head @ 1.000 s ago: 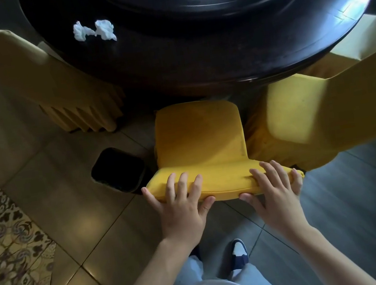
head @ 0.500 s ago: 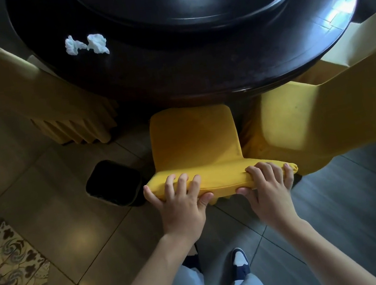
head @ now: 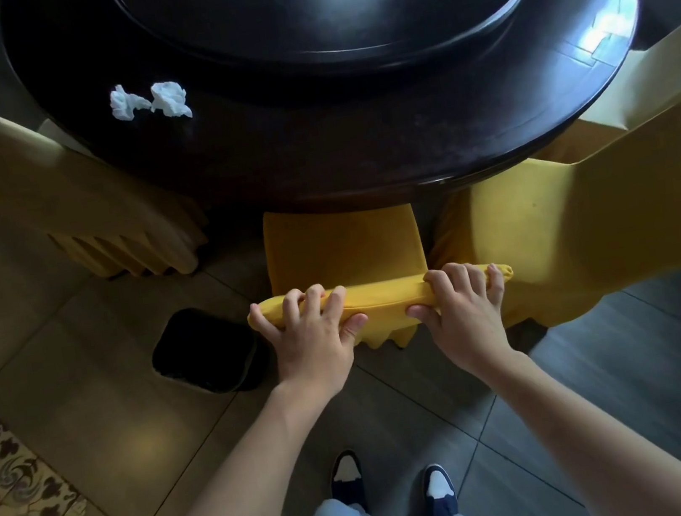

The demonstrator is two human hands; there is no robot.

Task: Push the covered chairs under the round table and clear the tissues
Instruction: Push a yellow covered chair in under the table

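Note:
A yellow-covered chair (head: 342, 248) stands in front of me, its seat partly beneath the rim of the dark round table (head: 358, 153). My left hand (head: 312, 332) grips the left part of the chair's backrest top, fingers curled over it and thumb underneath. My right hand (head: 463, 310) grips the right part the same way. Two crumpled white tissues (head: 149, 100) lie on the table's left side, beside the raised turntable (head: 327, 3).
Another covered chair (head: 592, 238) stands close on the right, touching the one I hold. A third covered chair (head: 35, 206) is at the left. A black bin (head: 206, 348) sits on the tiled floor by my left hand. A patterned rug (head: 8, 497) lies at far left.
The chair has slid forward, further under the table. My fingers have curled tighter over the backrest top, and I have stepped closer.

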